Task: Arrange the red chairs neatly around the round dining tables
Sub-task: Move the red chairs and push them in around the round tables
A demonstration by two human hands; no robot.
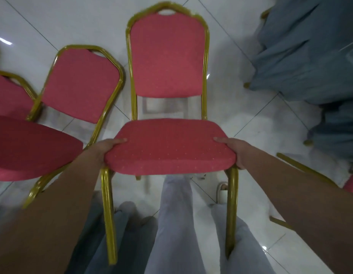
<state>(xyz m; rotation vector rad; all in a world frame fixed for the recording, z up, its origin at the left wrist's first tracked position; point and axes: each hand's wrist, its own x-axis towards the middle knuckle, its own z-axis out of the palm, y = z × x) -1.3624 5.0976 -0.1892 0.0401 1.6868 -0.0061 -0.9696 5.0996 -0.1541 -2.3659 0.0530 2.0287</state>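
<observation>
Head camera looked down first on the person's pale trousers and a light shoe on the white tiled floor. Just above them, both bare forearms reached forward to the red chair, which stood straight ahead with its seat toward the person and its gold-framed back turned away. The left hand gripped the seat's left edge and the right hand its right edge. Each thumb lay flat on top of the cushion, while the other fingers curled under the rim (out of sight below it). The chair's two front legs hung down in front of the trousers, and whether their feet touched the floor could not be told. To the left, another red seat jutted in close to the left forearm. Beyond it a second red chair appeared tilted, just beside the held chair's back. Farther off on the right, grey-blue cloth hung in folds to the floor, with gold feet showing under its hem.
</observation>
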